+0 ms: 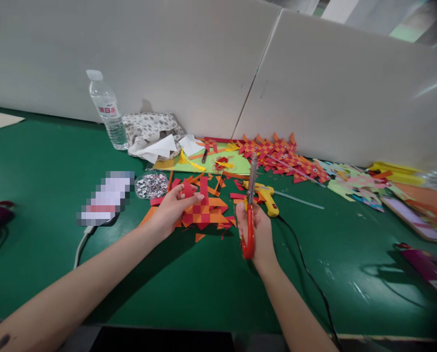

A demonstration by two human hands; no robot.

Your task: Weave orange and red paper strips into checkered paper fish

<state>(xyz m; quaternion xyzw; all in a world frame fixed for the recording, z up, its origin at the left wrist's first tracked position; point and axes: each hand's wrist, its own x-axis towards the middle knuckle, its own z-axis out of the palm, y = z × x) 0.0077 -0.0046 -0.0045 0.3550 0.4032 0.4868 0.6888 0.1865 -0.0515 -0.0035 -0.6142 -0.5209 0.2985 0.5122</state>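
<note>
Between the thumb and fingers of my left hand (176, 205) is a woven paper piece (200, 214), a red and orange checkerboard with loose strip ends sticking out. My right hand (260, 230) is wrapped round the red handles of a pair of scissors (251, 215), whose blades point up and away from me. The scissors are apart from the paper. Loose red and orange paper strips (215, 188) and scraps lie around and behind the woven piece. Just beyond my right hand rests a yellow glue gun (265, 195) with a clear stick in its back.
A tub of googly eyes (151, 185) and a phone (106, 198) on a cable lie left. Behind stand a water bottle (110, 115) and a patterned pouch (152, 132) with tissues. Woven paper fish (280, 154) are heaped near the wall. The glue gun's black cord (306, 269) runs right.
</note>
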